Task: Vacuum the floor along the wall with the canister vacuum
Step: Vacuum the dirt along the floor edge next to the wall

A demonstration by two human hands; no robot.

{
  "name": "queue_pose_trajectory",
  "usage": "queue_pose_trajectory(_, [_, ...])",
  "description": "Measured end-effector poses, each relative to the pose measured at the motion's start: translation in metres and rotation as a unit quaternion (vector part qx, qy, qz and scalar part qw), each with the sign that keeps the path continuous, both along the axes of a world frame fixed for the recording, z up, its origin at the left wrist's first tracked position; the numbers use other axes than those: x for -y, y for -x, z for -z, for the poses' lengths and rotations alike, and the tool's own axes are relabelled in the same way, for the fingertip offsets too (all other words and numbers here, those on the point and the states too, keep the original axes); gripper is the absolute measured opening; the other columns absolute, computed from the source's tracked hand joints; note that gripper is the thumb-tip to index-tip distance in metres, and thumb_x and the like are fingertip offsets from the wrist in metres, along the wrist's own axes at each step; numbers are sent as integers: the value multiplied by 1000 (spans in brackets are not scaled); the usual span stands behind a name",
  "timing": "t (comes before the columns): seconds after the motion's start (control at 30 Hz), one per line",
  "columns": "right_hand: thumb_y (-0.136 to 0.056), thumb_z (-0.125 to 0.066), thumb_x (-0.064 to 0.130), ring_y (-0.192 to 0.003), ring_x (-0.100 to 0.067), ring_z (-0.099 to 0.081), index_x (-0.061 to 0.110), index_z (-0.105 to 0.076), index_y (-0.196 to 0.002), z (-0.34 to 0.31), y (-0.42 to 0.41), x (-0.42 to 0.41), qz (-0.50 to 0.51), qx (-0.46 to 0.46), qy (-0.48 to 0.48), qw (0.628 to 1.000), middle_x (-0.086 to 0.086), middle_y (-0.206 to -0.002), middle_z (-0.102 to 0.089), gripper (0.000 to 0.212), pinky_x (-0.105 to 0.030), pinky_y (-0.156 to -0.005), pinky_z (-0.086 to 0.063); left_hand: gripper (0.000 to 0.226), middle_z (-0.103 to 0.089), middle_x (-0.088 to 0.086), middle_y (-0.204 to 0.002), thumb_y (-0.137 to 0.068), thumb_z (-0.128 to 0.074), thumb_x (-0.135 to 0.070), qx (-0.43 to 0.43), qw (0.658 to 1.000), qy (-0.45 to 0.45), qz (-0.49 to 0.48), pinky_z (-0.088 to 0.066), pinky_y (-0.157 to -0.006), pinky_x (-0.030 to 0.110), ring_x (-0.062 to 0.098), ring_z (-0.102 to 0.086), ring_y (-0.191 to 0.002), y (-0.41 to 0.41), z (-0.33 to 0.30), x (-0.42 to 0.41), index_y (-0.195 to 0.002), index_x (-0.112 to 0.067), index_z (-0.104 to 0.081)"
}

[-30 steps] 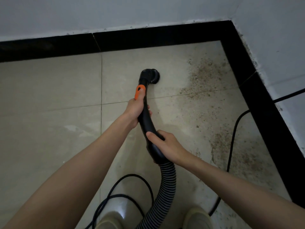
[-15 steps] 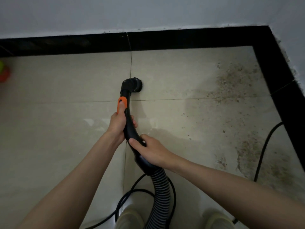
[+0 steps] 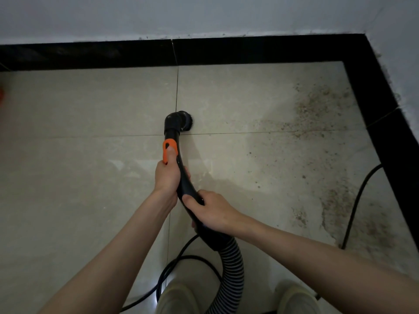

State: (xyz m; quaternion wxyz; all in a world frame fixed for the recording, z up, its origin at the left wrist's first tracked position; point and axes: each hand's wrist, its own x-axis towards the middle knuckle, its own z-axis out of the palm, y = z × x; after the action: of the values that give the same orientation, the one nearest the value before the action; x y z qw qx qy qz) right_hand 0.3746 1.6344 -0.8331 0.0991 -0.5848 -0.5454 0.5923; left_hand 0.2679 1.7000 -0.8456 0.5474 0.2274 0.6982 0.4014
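Both hands grip the wand (image 3: pixel 179 177) — left hand (image 3: pixel 166 175) wrapped high by the orange slider, right hand (image 3: pixel 210 211) closed low near the hose (image 3: pixel 233 268). The brush (image 3: pixel 184 120) sits mid-floor, well apart from the dirt (image 3: pixel 317 107) by the skirting. Risk: the cord (image 3: pixel 353 205) lying through the grit could snag the brush or get sucked against it.
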Motion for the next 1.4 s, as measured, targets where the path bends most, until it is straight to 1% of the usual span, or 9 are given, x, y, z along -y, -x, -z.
queue_pose_trajectory(0.37, [-98, -42, 52, -83, -30, -66, 15, -52, -83, -1, 17, -20, 0, -28, -42, 999, -14, -88, -69, 41, -40, -76, -52, 41, -52, 3, -54, -96, -40, -46, -61, 998, -18, -24, -46, -51, 28, 17, -51, -47, 15, -5, -19, -77, -11, -50])
queue_pose_trajectory(0.57, [-98, -42, 52, -77, -27, -64, 18, -49, -77, -1, 18, -22, -14, -23, -29, 999, -8, -81, -63, 41, -32, -63, -46, 41, -52, 6, -61, -97, -39, -46, -60, 998, -3, -21, -47, -54, 30, 19, -52, -53, 17, -6, -17, -83, -9, -51])
queue_pose_trajectory(0.67, [-98, -42, 52, -81, -34, -68, 16, -51, -80, 1, 10, -12, -8, -32, 1, 999, -17, -86, -69, 40, -41, -74, -54, 41, -53, 4, -60, -98, -38, -45, -63, 998, -5, -5, -47, -50, 27, 17, -53, -51, 12, -3, -5, -81, -10, -51])
queue_pose_trajectory(0.73, [-97, -43, 51, -80, -35, -69, 15, -52, -81, 0, 3, -7, 8, -30, 1, 1000, -18, -86, -70, 40, -43, -75, -55, 41, -54, 4, -61, -98, -38, -45, -67, 998, -4, 2, -47, -47, 24, 16, -54, -50, 5, -4, -3, -84, -9, -51])
queue_pose_trajectory(0.8, [-97, -43, 52, -79, -33, -69, 17, -51, -79, 0, -1, -7, 27, -25, -6, 999, -14, -81, -69, 40, -39, -71, -54, 43, -54, 5, -63, -98, -38, -47, -75, 997, -3, 18, -46, -44, 22, 16, -54, -51, -2, -6, -8, -88, -7, -51])
queue_pose_trajectory(0.93, [-97, -43, 52, -76, -28, -70, 19, -51, -74, -1, -4, -7, 50, -18, -20, 998, -2, -70, -63, 41, -31, -61, -48, 44, -54, 5, -61, -98, -38, -48, -72, 996, 2, 46, -44, -38, 16, 16, -53, -49, -8, -11, -14, -81, -8, -50])
queue_pose_trajectory(1.13, [-95, -45, 53, -64, -21, -65, 18, -51, -76, 1, -15, 11, 59, -10, -6, 998, -2, -70, -63, 40, -29, -58, -49, 46, -55, 6, -65, -98, -36, -49, -70, 995, 17, 74, -46, -45, 22, 16, -56, -52, -17, -9, 1, -93, -5, -50])
queue_pose_trajectory(1.3, [-96, -45, 52, -61, -20, -66, 16, -52, -80, -5, -29, 22, 66, -19, 14, 998, -5, -69, -67, 40, -35, -64, -55, 43, -54, 5, -65, -98, -36, -48, -58, 994, 13, 94, -47, -47, 23, 17, -55, -53, -32, -10, 13, -82, -11, -50])
queue_pose_trajectory(1.4, [-96, -45, 50, -53, -16, -64, 17, -52, -81, -8, -36, 31, 74, -26, 31, 996, -2, -62, -66, 38, -32, -62, -55, 42, -55, 5, -68, -98, -36, -49, -49, 993, 24, 100, -47, -50, 26, 17, -56, -55, -38, -11, 20, -90, -10, -50])
